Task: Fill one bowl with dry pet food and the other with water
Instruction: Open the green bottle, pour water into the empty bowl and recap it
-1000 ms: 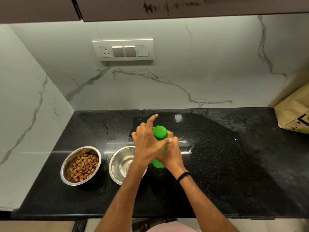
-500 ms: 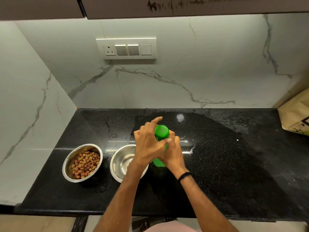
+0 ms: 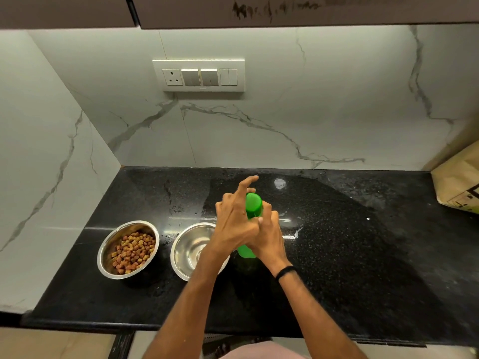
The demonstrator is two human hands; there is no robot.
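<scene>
A green bottle (image 3: pixel 254 204) stands upright on the black counter (image 3: pixel 350 268), just right of an empty steel bowl (image 3: pixel 187 251). My right hand (image 3: pixel 270 238) is wrapped around the bottle's body. My left hand (image 3: pixel 234 224) reaches across over the empty bowl and grips the green cap, with its index finger sticking up. The cap is on the bottle. Further left, a second steel bowl (image 3: pixel 106 248) holds brown dry pet food (image 3: pixel 132 251). My left forearm hides part of the empty bowl, and no water shows in the visible part.
A brown paper bag (image 3: pixel 458 182) sits at the counter's far right edge. Marble walls close the left and back, with a switch panel (image 3: pixel 198 75) on the back wall and cabinets overhead. Wet patches glisten on the counter behind the bottle.
My left hand has turned on the cap: its index finger dropped, then rose again. The bottle, my right hand and both bowls stay in place.
</scene>
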